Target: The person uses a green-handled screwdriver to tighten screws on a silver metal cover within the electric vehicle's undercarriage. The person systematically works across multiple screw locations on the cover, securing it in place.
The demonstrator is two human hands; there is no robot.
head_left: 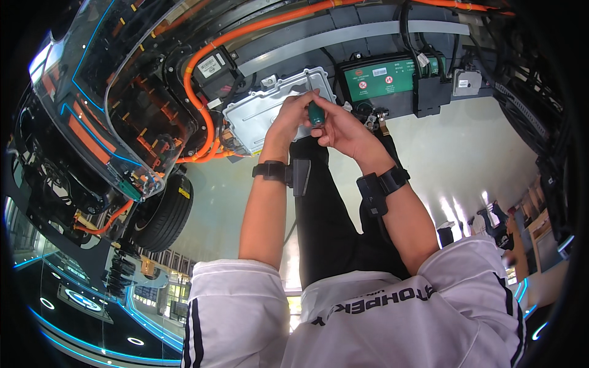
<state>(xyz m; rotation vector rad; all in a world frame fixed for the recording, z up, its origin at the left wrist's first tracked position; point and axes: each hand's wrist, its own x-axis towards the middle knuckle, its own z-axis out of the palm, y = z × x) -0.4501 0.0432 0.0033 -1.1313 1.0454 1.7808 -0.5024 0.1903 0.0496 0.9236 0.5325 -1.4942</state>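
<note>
A screwdriver with a dark green handle [316, 115] stands between my hands, its thin shaft pointing to the far edge of a silver metal housing cover [254, 116]. My right hand [346, 132] is closed on the handle, fingers curled around it. From the other side my left hand [289, 116] reaches over the cover, its fingertips pinched at the top of the handle near the shaft. The screwdriver's tip lies by the cover's bolted rim; whether it sits in a bolt cannot be made out. My hands hide the middle of the cover.
Thick orange cables [191, 80] curve around the cover's left side. A green labelled box [380, 80] and a black module [431, 95] sit to the right. Further left are a transparent panel [110, 92] and a tyre [164, 214]. Pale floor [233, 208] lies below.
</note>
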